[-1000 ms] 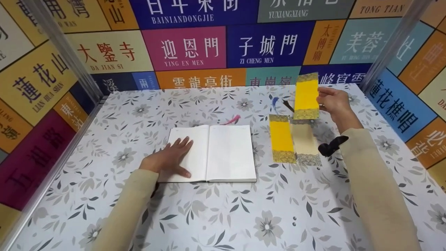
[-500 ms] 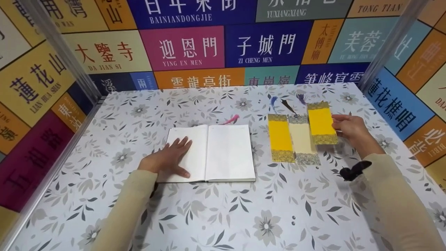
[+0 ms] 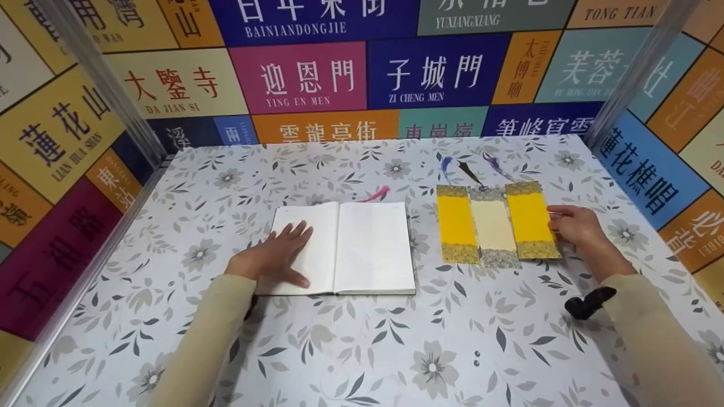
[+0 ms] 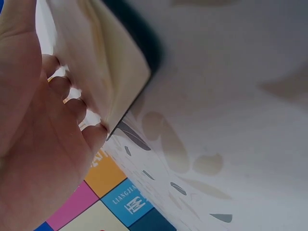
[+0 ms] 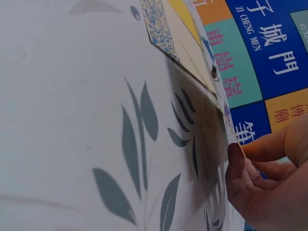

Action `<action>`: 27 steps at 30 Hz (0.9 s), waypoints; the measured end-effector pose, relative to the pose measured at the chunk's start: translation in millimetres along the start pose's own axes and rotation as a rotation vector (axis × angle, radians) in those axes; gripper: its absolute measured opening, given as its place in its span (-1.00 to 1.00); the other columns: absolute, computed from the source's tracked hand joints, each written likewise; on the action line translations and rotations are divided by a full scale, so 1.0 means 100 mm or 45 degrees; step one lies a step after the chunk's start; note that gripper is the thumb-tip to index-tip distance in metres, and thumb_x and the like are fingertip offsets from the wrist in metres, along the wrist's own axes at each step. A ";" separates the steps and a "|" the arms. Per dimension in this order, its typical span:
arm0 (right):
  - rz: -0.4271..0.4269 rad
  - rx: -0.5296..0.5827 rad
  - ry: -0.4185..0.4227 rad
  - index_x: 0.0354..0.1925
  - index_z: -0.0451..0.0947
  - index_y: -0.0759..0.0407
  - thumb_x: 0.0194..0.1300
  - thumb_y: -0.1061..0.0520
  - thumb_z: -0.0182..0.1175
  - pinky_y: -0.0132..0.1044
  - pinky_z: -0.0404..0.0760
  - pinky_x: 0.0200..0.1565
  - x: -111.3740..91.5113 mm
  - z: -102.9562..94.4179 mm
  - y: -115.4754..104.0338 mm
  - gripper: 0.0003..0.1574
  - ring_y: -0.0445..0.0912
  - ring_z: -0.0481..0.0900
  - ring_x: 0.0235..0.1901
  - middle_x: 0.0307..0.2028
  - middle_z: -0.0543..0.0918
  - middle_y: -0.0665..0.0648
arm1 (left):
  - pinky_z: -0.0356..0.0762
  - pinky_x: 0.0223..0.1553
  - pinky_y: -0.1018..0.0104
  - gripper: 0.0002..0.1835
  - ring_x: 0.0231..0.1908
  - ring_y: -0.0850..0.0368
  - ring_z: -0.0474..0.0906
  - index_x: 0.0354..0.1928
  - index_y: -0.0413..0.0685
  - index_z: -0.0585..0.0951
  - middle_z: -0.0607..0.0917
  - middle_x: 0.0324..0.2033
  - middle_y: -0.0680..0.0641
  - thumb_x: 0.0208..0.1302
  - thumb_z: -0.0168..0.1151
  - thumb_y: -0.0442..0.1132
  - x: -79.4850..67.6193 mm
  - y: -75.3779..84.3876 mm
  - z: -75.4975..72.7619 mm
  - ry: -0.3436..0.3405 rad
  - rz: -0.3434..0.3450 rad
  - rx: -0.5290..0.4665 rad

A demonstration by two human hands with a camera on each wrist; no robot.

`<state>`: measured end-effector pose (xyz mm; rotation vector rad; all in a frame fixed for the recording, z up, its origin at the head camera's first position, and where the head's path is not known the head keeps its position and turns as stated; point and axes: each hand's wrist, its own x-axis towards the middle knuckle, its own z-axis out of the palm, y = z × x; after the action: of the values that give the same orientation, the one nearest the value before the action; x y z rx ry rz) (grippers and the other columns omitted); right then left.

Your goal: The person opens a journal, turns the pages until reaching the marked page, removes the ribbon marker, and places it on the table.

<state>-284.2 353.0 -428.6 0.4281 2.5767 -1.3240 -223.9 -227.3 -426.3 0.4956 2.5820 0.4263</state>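
Note:
In the head view my left hand [image 3: 271, 254] lies spread on the left page of an open notebook [image 3: 373, 249] with blank pages. My right hand [image 3: 582, 232] pinches the right edge of a yellow bookmark [image 3: 529, 217] with patterned end bands and a purple tassel [image 3: 495, 165]. The right wrist view shows thumb and fingers of that hand [image 5: 269, 178] at the card's edge, seen nearly side-on. Left of it lie a cream bookmark [image 3: 493, 226] with a dark tassel [image 3: 468, 171] and another yellow bookmark [image 3: 457, 220] with a blue tassel [image 3: 446, 167].
A pink tassel [image 3: 378, 193] sticks out past the notebook's top edge. All of this rests on a white table [image 3: 362, 350] with a leaf and flower print. Behind it stands a wall [image 3: 317, 76] of coloured name panels.
My right hand has brought the yellow bookmark down and to the right, from above the cream one to its right side, uncovering it. My left hand has stayed on the notebook.

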 end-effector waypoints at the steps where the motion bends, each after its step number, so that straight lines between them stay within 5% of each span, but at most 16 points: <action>1: 0.003 -0.016 0.003 0.53 0.10 0.28 0.52 0.20 -0.07 -0.55 0.53 -0.21 -0.01 0.00 0.01 -0.30 0.07 0.45 0.21 0.48 0.23 0.40 | -0.37 0.57 -0.22 0.32 0.59 -0.27 -0.41 0.60 -0.12 -0.17 -0.28 0.60 -0.21 0.03 0.50 0.17 0.01 0.00 0.00 0.001 0.004 0.000; 5: 0.037 -0.041 0.015 0.53 0.09 0.30 0.51 0.21 -0.09 -0.49 0.46 -0.15 -0.02 -0.01 0.04 -0.30 0.16 0.34 0.33 0.49 0.21 0.43 | -0.38 0.57 -0.21 0.31 0.59 -0.25 -0.42 0.60 -0.11 -0.17 -0.28 0.60 -0.20 0.04 0.49 0.16 0.01 0.02 -0.02 0.003 0.020 0.006; 13: 0.061 -0.127 0.049 0.51 0.11 0.33 0.45 0.17 0.04 -0.41 0.49 -0.10 -0.05 0.06 0.00 -0.24 0.15 0.39 0.19 0.40 0.27 0.43 | -0.39 0.56 -0.26 0.30 0.58 -0.30 -0.41 0.60 -0.16 -0.15 -0.27 0.59 -0.25 0.04 0.50 0.12 -0.04 0.06 -0.04 0.009 0.039 -0.017; 17: 0.001 -0.263 0.050 0.49 0.09 0.42 0.44 0.14 0.09 -0.05 0.60 0.10 -0.06 0.09 -0.03 -0.20 0.26 0.38 0.22 0.37 0.26 0.52 | -0.36 0.56 -0.27 0.30 0.58 -0.31 -0.40 0.60 -0.17 -0.15 -0.25 0.60 -0.25 0.05 0.50 0.12 -0.06 0.04 -0.03 0.020 0.045 -0.024; 20: -0.029 -0.327 0.040 0.47 0.08 0.47 0.42 0.16 0.09 0.14 0.49 0.29 -0.06 0.10 -0.04 -0.19 0.30 0.34 0.22 0.37 0.24 0.56 | -0.35 0.56 -0.26 0.30 0.58 -0.30 -0.40 0.60 -0.16 -0.15 -0.25 0.60 -0.24 0.05 0.50 0.13 -0.06 0.02 -0.02 0.020 0.041 -0.023; 27: -0.020 -0.380 -0.028 0.46 0.07 0.51 0.41 0.18 0.09 0.11 0.51 0.26 -0.08 0.08 -0.07 -0.20 0.27 0.33 0.16 0.36 0.21 0.57 | -0.35 0.56 -0.26 0.29 0.58 -0.29 -0.39 0.60 -0.14 -0.14 -0.25 0.60 -0.23 0.05 0.50 0.13 -0.06 0.03 -0.02 0.021 0.038 -0.009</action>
<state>-279.1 341.8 -425.4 0.3370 2.7032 -0.9197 -219.1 -227.7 -421.3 0.5307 2.5911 0.4518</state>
